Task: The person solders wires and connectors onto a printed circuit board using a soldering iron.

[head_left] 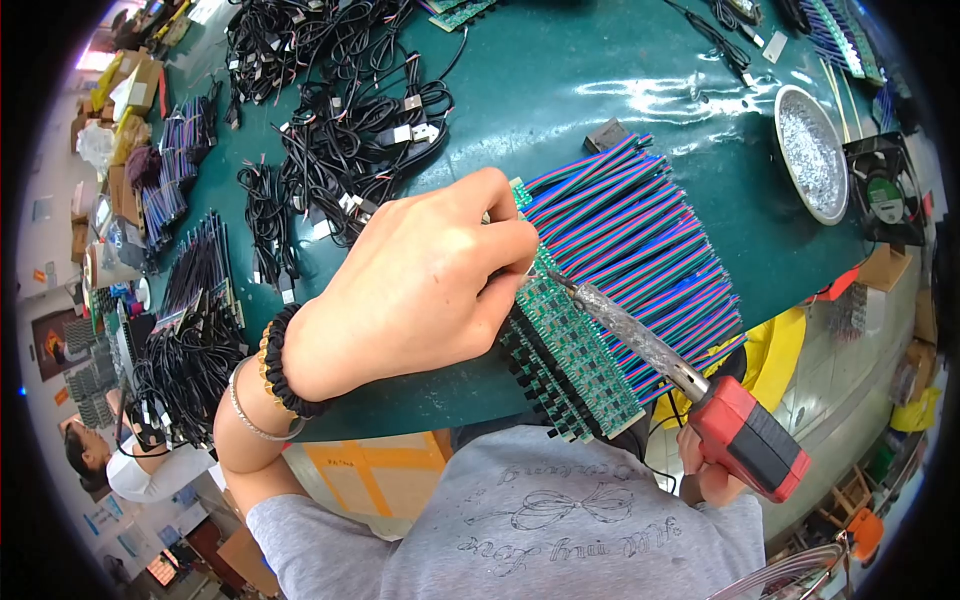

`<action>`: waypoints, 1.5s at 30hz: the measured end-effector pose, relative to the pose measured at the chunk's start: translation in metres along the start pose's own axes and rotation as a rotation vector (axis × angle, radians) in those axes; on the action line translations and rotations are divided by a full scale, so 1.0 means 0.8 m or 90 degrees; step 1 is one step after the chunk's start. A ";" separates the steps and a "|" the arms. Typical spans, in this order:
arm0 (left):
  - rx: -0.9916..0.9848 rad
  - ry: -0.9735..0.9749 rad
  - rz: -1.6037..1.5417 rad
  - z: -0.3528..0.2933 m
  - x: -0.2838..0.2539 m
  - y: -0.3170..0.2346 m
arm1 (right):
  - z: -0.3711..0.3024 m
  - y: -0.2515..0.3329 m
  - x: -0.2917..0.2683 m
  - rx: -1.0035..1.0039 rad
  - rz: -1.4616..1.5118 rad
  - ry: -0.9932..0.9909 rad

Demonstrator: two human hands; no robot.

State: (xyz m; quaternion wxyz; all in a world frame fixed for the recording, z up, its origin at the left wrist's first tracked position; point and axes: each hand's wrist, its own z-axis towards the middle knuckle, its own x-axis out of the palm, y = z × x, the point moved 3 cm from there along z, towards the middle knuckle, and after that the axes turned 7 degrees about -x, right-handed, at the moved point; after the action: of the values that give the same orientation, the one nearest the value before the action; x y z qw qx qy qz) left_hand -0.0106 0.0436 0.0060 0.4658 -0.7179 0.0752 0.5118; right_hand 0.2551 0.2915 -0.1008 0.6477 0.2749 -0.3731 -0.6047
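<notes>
My left hand (420, 270) reaches across the bench with thumb and fingers pinched together above a stack of green circuit boards (575, 345). What lies in the pinch is too small to make out. Flat multicoloured ribbon wires (640, 245) fan out from the boards toward the right, and black connectors (540, 385) line their near-left side. A red and black soldering gun (750, 440) points up-left, its thin tip at the boards close to my left fingertips. My right hand (690, 452) is beneath the gun's body, closed around its lower part; most of its fingers are hidden.
Black cables (340, 140) lie heaped at the back left, with more bundles (190, 350) at the left edge. A bowl of silvery material (812, 155) and a small black fan (885, 190) stand at the right. Another person (110, 460) sits at lower left.
</notes>
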 end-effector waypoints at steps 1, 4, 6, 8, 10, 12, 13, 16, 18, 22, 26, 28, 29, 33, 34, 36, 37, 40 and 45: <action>0.001 -0.004 0.001 0.000 0.000 0.000 | 0.001 -0.006 -0.001 -0.031 0.043 0.031; 0.001 -0.004 0.001 0.000 -0.001 0.000 | -0.007 -0.013 0.009 -0.040 0.081 -0.028; 0.003 -0.006 0.000 0.001 -0.002 0.000 | -0.047 -0.009 0.002 -0.019 0.076 -0.118; 0.004 -0.008 0.003 -0.003 -0.004 -0.001 | -0.086 -0.015 -0.021 0.149 -0.236 -0.136; 0.010 -0.011 0.003 -0.002 0.001 0.001 | -0.002 -0.008 0.001 0.178 -0.077 -0.091; 0.010 -0.005 0.009 -0.001 0.001 0.001 | 0.059 0.006 0.045 0.231 0.036 -0.075; 0.013 -0.004 0.017 -0.003 0.001 0.001 | 0.062 0.009 0.050 0.221 0.043 -0.069; -0.006 0.000 0.031 -0.006 0.002 0.001 | 0.062 0.009 0.050 0.249 -0.039 -0.138; 0.014 -0.030 0.050 -0.009 0.005 0.006 | 0.058 0.003 0.049 0.248 -0.020 -0.151; 0.047 -0.232 0.076 -0.011 -0.030 0.014 | 0.023 -0.001 0.025 0.206 0.000 -0.257; -0.235 -0.465 0.317 -0.025 -0.082 0.094 | 0.032 0.003 0.025 0.180 -0.015 -0.247; -0.375 -0.406 0.319 -0.029 -0.084 0.121 | 0.031 0.000 0.021 0.179 -0.015 -0.239; -0.386 -0.382 0.296 -0.029 -0.082 0.124 | 0.031 -0.003 0.020 0.175 -0.009 -0.235; -0.323 -0.409 0.414 -0.022 -0.070 0.138 | 0.028 -0.014 0.021 0.171 0.038 -0.231; -0.291 -0.417 0.416 -0.016 -0.069 0.145 | 0.027 -0.017 0.021 0.169 0.042 -0.234; -0.235 -0.489 0.419 -0.010 -0.072 0.149 | 0.034 -0.016 0.025 0.161 0.036 -0.232; -0.197 -0.538 0.415 -0.010 -0.080 0.144 | 0.034 -0.014 0.027 0.155 0.018 -0.241; -0.144 -0.698 0.280 -0.025 -0.110 0.120 | 0.025 -0.017 0.017 0.155 0.030 -0.231; 0.055 -0.847 -0.334 -0.052 -0.118 0.086 | 0.028 -0.021 0.016 0.166 0.077 -0.255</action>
State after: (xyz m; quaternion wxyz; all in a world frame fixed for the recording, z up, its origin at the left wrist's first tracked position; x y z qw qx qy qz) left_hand -0.0667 -0.0602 0.0430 0.5483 -0.2290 -0.3798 0.7090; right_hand 0.2267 0.2789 -0.0997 0.5551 0.2077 -0.5846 -0.5541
